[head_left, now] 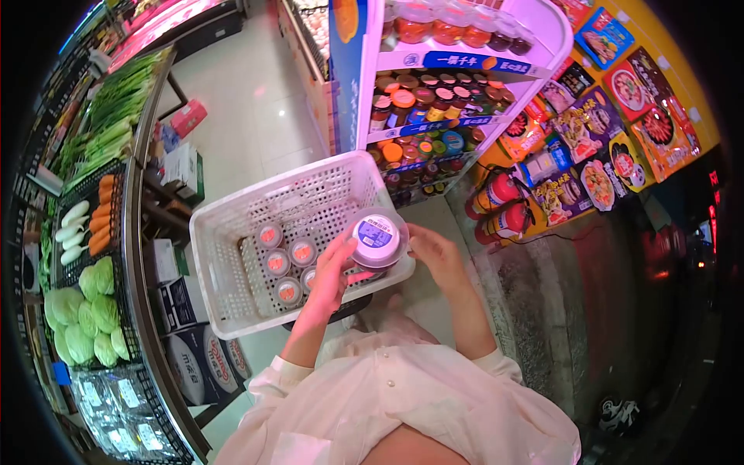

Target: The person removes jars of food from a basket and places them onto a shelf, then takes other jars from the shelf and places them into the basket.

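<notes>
Above the right end of a white perforated plastic basket [221, 310], a round clear plastic tub [377, 237] with a white and purple label on top is held up between both hands. My left hand [335, 270] is closed around its left side, thumb and fingers against the wall. On the opposite side, the fingers of my right hand [431, 249] grip the tub's edge. Several small round jars [303, 251] with orange-marked tops stand on the basket's floor. Part of that group is hidden behind my left hand.
Shelves of jars [434, 105] rise just beyond the basket. Packaged foods [597, 124] hang at right above two red fire extinguishers [504, 221]. Along the left runs a vegetable stand with cabbages [85, 314], carrots [101, 221] and greens [108, 116]; cardboard boxes [198, 360] sit beneath it.
</notes>
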`<state>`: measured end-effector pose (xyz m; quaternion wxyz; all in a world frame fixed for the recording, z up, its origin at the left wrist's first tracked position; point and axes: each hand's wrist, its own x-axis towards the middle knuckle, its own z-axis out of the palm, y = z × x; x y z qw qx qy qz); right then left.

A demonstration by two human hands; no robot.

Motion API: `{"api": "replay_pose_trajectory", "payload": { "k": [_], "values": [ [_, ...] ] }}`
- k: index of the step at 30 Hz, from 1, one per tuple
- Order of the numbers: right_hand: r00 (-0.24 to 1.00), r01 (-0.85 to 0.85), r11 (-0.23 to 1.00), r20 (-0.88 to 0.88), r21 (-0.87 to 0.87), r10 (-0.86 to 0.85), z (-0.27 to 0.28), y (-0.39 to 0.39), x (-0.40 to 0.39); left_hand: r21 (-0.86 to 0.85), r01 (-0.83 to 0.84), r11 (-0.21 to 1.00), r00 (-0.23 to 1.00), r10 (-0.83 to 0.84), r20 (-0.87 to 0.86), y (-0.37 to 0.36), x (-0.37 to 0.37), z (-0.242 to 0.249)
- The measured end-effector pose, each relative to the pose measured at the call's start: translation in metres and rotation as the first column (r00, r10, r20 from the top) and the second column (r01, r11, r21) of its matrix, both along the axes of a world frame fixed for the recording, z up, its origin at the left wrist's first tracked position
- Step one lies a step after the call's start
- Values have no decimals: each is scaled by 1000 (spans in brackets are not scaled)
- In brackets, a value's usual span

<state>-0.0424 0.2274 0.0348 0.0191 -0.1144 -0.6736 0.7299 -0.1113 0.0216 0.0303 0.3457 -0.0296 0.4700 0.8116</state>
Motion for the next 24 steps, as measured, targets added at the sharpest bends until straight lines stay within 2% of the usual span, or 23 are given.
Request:
{"api": "replay_pose_trajectory", "payload": {
  "k": [3,6,10,11,14,15,18,19,22,23,24],
  "values": [
    [994,-59,998,-91,39,62,6,0,12,-19,-19,1000,999,18,-33,16,3,21],
    [996,-10,997,-89,78,17,17,1,16,-105,-78,991,992,67,-106,37,6,25],
    [982,40,998,-181,-51,-48,9,32,10,-115,-121,986,963,89,-254,72,15,50],
    [975,26,995,-217,-91,-45,9,45,9,-17,-97,995,961,89,-260,82,18,52],
    [922,-26,998,-388,-60,1,14,87,7,4,-127,992,846,111,-522,119,16,32],
    [919,-40,997,-395,-72,8,22,102,8,30,-113,993,807,110,-581,133,17,38],
    [872,-11,999,-489,45,32,26,152,8,-20,-98,995,685,53,-727,174,15,44],
    [910,-13,998,-413,-64,-15,33,166,13,-56,-112,992,631,28,-776,189,16,53],
    [924,17,993,-378,-115,-60,43,212,15,-148,-82,986,581,-74,-811,229,11,58],
    [909,68,994,-405,-90,-99,48,223,17,-65,-6,998,711,-41,-702,245,13,62],
    [900,102,994,-422,-35,-108,49,237,18,-66,11,998,740,-53,-670,260,14,64]
  ]
}}
